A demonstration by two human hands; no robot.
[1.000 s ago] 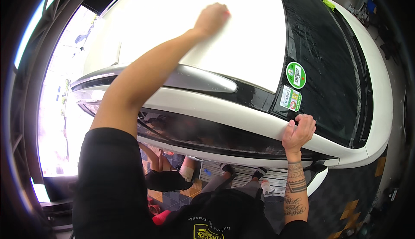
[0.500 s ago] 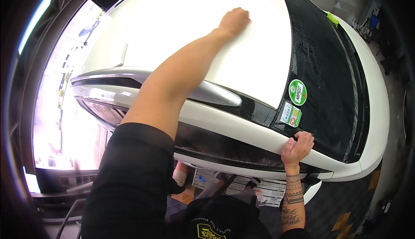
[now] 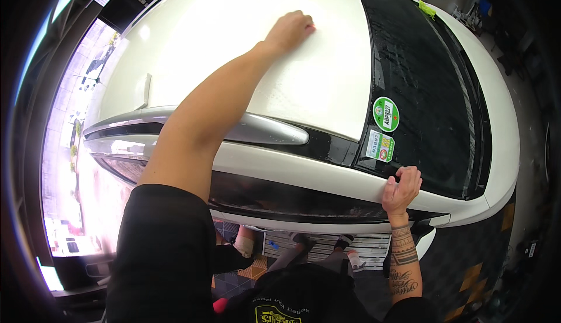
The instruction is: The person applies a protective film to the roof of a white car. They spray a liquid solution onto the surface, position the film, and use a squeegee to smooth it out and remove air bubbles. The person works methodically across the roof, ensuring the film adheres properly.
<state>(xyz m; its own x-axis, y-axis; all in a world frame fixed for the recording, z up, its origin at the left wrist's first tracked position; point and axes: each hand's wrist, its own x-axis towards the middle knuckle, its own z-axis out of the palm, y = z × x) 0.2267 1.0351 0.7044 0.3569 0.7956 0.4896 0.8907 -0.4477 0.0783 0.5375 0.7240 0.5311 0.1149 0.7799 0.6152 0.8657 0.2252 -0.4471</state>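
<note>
My left arm stretches across the wet white roof of a car. My left hand is closed and pressed to the roof panel. A small reddish edge shows at its fingertips, but what it holds is mostly hidden. Near the lower windshield corner, my right hand has its fingers curled over the white windshield pillar. Just beyond it, a round green-and-white sticker and a rectangular sticker are on the dark windshield.
A silver roof rail runs along the near roof edge. My feet stand on a white slatted platform beside the car. Another person's limb shows partly below the door. A yellow-green cloth lies at the windshield's far side. The side mirror juts out near my right forearm.
The view has shifted, so the car sits further left in the picture. My left hand has stayed on the roof in a similar place, still closed. My right hand keeps its place on the pillar.
</note>
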